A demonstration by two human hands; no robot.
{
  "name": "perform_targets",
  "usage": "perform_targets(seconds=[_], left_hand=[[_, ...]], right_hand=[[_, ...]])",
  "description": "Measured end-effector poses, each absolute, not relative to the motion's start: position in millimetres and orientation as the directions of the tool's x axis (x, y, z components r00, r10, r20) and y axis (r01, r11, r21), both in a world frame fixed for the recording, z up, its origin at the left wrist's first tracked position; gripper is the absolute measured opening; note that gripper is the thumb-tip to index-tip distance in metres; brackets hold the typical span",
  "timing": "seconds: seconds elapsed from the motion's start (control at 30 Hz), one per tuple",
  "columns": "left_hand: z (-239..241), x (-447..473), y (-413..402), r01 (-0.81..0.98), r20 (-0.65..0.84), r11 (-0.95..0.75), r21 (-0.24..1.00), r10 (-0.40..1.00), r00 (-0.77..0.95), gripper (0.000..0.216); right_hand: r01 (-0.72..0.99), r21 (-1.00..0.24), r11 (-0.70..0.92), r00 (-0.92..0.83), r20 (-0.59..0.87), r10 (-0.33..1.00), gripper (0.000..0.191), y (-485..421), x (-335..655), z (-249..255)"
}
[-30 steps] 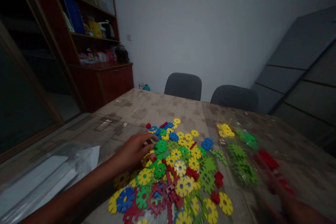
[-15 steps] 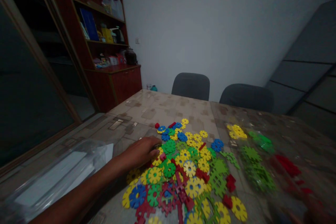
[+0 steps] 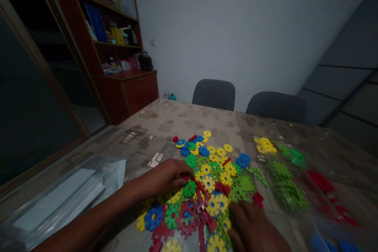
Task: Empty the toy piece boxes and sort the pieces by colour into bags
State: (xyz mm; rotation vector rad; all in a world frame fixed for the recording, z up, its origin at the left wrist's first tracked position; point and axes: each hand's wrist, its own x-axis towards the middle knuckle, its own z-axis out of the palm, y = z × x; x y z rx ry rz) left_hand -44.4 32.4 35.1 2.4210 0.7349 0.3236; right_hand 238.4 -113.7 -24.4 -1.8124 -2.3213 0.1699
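Observation:
Colourful plastic building pieces lie in a loose pile before me: yellow discs (image 3: pixel 213 204) with notched rims, green notched discs (image 3: pixel 189 189), blue notched discs (image 3: pixel 154 217), light green lattice pieces (image 3: pixel 242 186) and dark red pieces (image 3: pixel 189 220). At the pile's left side, my left hand (image 3: pixel 169 175) is closed, with a small red piece (image 3: pixel 186 175) showing between thumb and fingers. My right hand (image 3: pixel 255 226) lies over the pile's near right edge, thumb apart from the fingers and nothing visibly held. It hides the pieces beneath it.
Clear bags holding yellow pieces (image 3: pixel 265 145), light green pieces (image 3: pixel 288 189), red pieces (image 3: pixel 321 182) and blue pieces (image 3: pixel 323 242) lie on the right. A clear plastic bag (image 3: pixel 79 193) with white sheets lies left. Two grey chairs (image 3: pixel 214 94) stand behind the table (image 3: pixel 168 120).
My right hand has come from the blurred far right onto the pile's near right edge. My left hand has shifted slightly right and closed around the small red piece.

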Motion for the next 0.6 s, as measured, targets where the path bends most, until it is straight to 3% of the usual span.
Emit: perform_targets(seconds=[0.1, 0.17, 0.33, 0.6], left_hand=[[39.7, -42.1, 26.4, 0.413, 0.043, -0.667, 0.62, 0.554, 0.831, 0.023], [42.2, -41.5, 23.0, 0.401, 0.03, -0.674, 0.621, 0.532, 0.846, 0.025], [44.3, -43.8, 22.6, 0.395, 0.008, -0.68, 0.618, 0.507, 0.862, 0.039], [44.2, -41.0, 22.7, 0.428, -0.023, -0.693, 0.58, 0.512, 0.859, 0.025]], right_hand=[[0.951, -0.14, 0.276, -0.252, 0.167, 0.953, 0.022, -106.4, 208.5, -12.0], [0.955, -0.127, 0.268, -0.241, 0.195, 0.951, 0.021, -101.6, 186.0, -3.9], [0.97, -0.106, 0.221, -0.211, 0.099, 0.973, 0.019, -92.9, 154.5, 4.1], [0.934, -0.335, 0.122, -0.111, 0.054, 0.992, 0.012, -87.2, 180.8, 20.0]])
